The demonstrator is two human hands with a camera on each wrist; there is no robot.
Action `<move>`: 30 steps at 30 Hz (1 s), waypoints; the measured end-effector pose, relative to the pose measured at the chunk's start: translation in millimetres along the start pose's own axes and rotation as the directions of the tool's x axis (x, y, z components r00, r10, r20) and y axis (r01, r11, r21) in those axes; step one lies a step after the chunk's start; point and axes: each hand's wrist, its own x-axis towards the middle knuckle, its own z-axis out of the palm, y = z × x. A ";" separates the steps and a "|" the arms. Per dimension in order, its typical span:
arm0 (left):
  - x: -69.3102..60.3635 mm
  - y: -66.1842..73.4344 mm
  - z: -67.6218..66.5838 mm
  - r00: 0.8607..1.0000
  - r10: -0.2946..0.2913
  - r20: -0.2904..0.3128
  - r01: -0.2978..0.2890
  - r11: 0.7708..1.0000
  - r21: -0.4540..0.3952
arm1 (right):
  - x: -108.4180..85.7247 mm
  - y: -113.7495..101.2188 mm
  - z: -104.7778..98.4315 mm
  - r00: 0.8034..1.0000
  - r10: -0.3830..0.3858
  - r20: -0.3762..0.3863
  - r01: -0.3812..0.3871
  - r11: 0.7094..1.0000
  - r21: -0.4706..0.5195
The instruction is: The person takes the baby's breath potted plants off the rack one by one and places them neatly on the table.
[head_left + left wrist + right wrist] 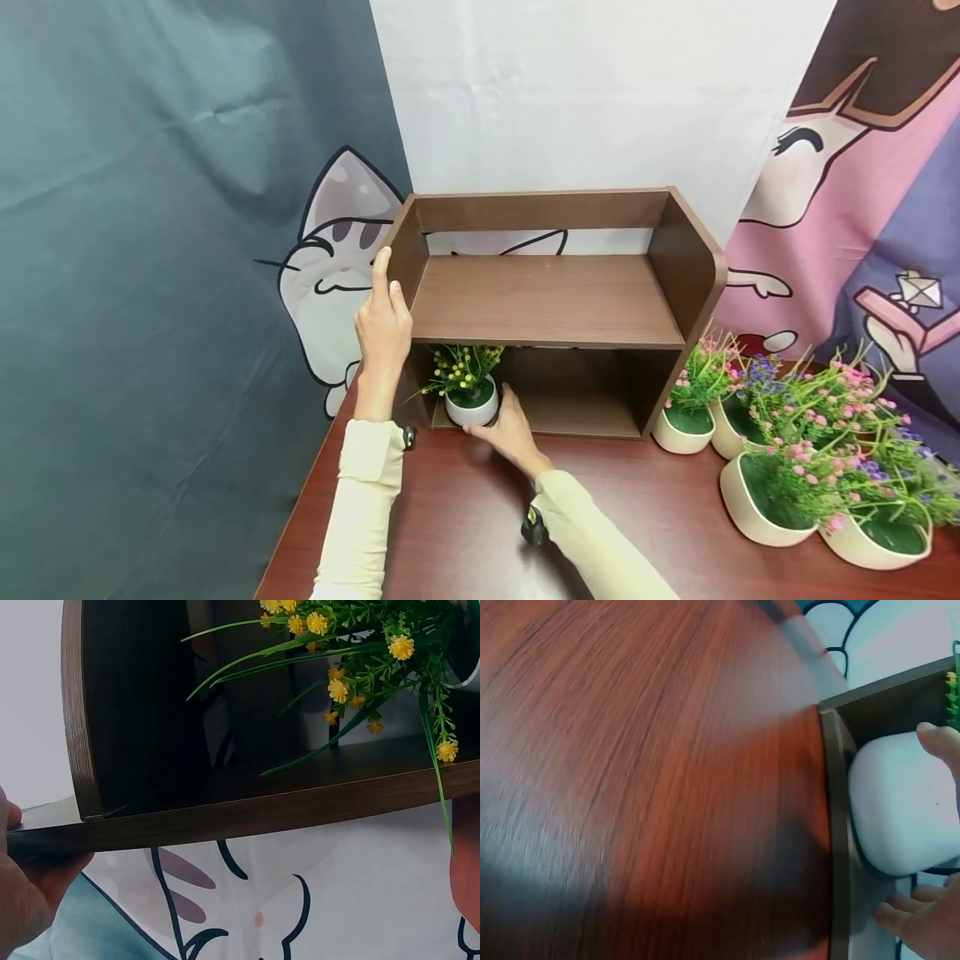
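Observation:
A small white pot with a yellow-flowered artificial plant stands in the lower left of a brown wooden shelf. My right hand is beside it, thumb and fingers spread. In the right wrist view the thumb overlaps the white pot, while the fingers lie apart from it; thumb contact I cannot tell. At the shelf's left side panel, my left hand grips the edge. Yellow flowers and the side panel's edge show in the left wrist view.
Several cream pots of pink and purple artificial flowers crowd the right of the reddish-brown table. The shelf's upper board overhangs the plant. A printed cloth backdrop hangs behind.

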 end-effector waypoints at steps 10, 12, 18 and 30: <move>-2.9 7.8 5.7 1.000 -0.006 0.007 0.006 1.000 0.000 | 4.6 0.3 13.7 0.988 0.046 -0.147 -0.034 0.996 0.083; -3.5 8.9 6.4 1.000 -0.011 0.013 0.011 1.000 0.001 | 4.7 3.6 13.6 0.990 0.027 -0.141 -0.017 0.997 0.073; -3.6 9.8 8.9 0.999 0.003 0.042 -0.003 1.000 -0.007 | 5.6 13.8 8.9 0.990 -0.043 -0.131 0.048 0.998 0.030; 1.4 2.6 0.0 1.000 -0.017 0.016 0.017 0.999 0.030 | -40.6 23.7 -27.9 0.978 -0.157 -0.137 0.166 0.984 0.061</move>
